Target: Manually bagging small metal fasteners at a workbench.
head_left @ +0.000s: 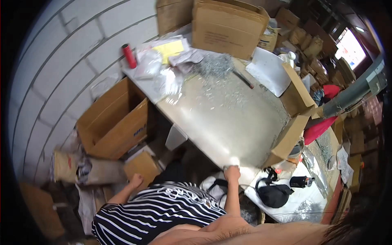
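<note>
My right hand (232, 173) is at the near edge of the table (228, 126), its fingers curled closed. A small bright white patch shows just beyond the knuckles, and I cannot tell whether it is something held or glare. Out to the left, my left hand (136, 179) hangs in a loose fist beside a small brown carton (143, 166) below table height; whatever is in it, if anything, is hidden. Farther back on the table lies a heap of small silvery metal pieces (214, 65), with some scattered nearer. A dark stick-shaped tool (243, 79) rests beside the heap.
An open cardboard box (112, 122) stands left of the table, and a large carton (228, 30) at its back. Plastic bags (149, 65), papers and a red cylinder (129, 56) lie back left. Cardboard flaps (288, 136) line the right edge; beyond are a black bag (274, 194) and bottle (301, 181).
</note>
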### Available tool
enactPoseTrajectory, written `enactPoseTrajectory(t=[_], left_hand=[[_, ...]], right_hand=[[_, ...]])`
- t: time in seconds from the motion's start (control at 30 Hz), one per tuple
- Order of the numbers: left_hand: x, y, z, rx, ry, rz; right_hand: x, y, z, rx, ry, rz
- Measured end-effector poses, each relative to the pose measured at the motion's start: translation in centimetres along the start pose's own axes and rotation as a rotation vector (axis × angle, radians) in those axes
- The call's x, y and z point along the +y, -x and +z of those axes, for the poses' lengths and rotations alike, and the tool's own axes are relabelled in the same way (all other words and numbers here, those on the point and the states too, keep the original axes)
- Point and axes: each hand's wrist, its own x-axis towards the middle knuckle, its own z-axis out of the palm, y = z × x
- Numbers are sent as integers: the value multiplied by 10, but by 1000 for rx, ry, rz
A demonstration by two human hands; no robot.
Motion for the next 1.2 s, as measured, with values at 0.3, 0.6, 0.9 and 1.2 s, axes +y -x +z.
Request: enactPoseTrajectory(t=[0.3, 0.6, 0.9, 1.2], left_hand=[[455, -183, -128, 191, -192, 1157], [607, -318, -87, 323, -618, 1211], [557, -275, -108, 136, -725, 1154], [561, -285, -95, 117, -683, 1184]], right_hand=[[-106, -245, -49, 585, -520, 12], [-163, -478, -127, 743, 73, -103], [-195, -352, -123, 255, -216, -491], [-179, -644, -282, 676, 193, -256]])
